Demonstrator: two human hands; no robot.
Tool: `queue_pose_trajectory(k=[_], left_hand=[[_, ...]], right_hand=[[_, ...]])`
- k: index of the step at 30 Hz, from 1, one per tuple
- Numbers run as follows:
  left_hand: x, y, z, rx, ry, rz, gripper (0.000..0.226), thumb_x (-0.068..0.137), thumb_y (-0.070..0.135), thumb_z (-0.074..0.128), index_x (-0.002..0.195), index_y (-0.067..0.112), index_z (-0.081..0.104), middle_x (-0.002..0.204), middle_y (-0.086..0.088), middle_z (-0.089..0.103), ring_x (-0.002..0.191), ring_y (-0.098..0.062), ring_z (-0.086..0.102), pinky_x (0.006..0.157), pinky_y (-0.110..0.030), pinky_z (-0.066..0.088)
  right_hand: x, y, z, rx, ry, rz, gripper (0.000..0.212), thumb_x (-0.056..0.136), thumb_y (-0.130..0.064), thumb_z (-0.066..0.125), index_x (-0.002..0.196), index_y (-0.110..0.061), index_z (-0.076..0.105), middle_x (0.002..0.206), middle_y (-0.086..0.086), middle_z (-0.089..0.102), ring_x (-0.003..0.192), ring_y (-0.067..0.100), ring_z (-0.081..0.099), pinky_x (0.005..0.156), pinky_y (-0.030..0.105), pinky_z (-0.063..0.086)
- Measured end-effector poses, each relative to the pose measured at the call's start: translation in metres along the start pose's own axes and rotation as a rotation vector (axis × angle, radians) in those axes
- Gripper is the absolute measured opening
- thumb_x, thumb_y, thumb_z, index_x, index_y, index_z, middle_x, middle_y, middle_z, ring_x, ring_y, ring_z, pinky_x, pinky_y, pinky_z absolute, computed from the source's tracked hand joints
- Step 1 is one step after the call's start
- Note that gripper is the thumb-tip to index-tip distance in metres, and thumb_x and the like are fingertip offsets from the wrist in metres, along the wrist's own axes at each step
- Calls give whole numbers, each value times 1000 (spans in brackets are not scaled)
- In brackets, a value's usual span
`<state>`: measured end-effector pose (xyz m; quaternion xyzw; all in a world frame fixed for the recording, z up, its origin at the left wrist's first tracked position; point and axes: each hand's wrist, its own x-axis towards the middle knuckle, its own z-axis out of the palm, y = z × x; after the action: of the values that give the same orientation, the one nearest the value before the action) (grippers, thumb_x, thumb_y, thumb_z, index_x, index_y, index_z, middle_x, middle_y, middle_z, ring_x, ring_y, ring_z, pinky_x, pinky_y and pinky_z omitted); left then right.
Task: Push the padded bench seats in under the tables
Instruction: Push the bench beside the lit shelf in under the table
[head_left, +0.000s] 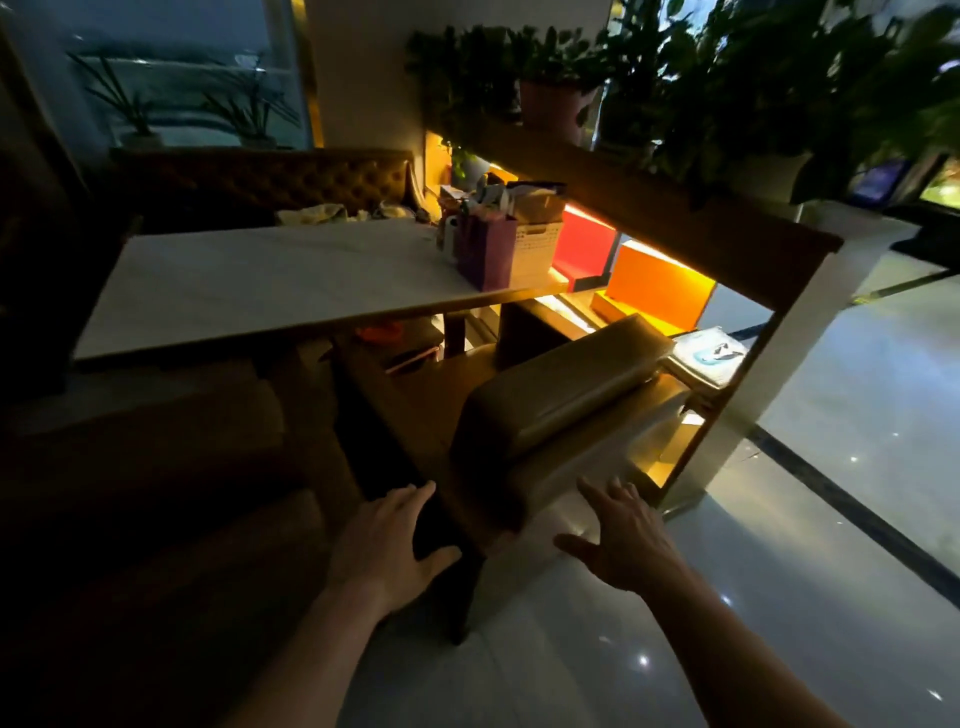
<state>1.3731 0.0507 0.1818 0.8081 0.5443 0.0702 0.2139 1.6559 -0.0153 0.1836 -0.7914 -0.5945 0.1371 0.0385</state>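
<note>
Head view: both hands, left hand (387, 545) and right hand (621, 545), reach with wide, empty grips toward the padded bench seat (561, 395), seemingly untouched, beside the table (270, 280). Next: palms on its near end, pushing it under.

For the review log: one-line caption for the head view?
Both open hands, left and right, reach toward a padded bench seat beside the white table.

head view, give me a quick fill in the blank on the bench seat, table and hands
1. Both hands, left hand and right hand, are ____, fingers spread.
2. The purple bag stands on the ____.
3. The padded bench seat lies to the ____ of the white table.

Missing words: open; table; right
</note>
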Motion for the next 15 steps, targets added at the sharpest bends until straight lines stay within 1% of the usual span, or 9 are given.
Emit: queue_pose_trajectory(k=[4, 10, 12, 15], left_hand=[[39, 57, 30, -4, -31, 5, 88, 81, 72, 55, 152, 38, 16, 159, 8, 23, 143, -17, 25, 111, -39, 33], [132, 115, 80, -18, -20, 53, 89, 81, 72, 56, 153, 37, 17, 157, 8, 26, 142, -17, 26, 113, -39, 29], [169, 132, 103, -42, -29, 62, 88, 82, 69, 58, 153, 38, 16, 157, 8, 26, 143, -16, 24, 114, -39, 29], [224, 157, 136, -81, -38, 60, 88, 83, 61, 64, 153, 39, 16, 157, 9, 25, 143, -15, 23, 114, -38, 28]], right_hand=[[29, 59, -15, 13, 3, -2, 94, 83, -69, 59, 156, -33, 12, 165, 9, 14, 152, 31, 9, 120, 52, 24], [103, 127, -12, -25, -28, -22, 95, 83, -68, 59, 157, -30, 13, 165, 10, 13, 152, 33, 9, 120, 53, 25], [135, 148, -9, -33, -46, -26, 94, 83, -68, 59, 157, -31, 14, 165, 10, 14, 150, 33, 14, 118, 53, 28], [186, 183, -8, -66, -63, -31, 94, 83, -68, 59, 157, -31, 15, 161, 10, 21, 144, 34, 25, 113, 52, 36]])
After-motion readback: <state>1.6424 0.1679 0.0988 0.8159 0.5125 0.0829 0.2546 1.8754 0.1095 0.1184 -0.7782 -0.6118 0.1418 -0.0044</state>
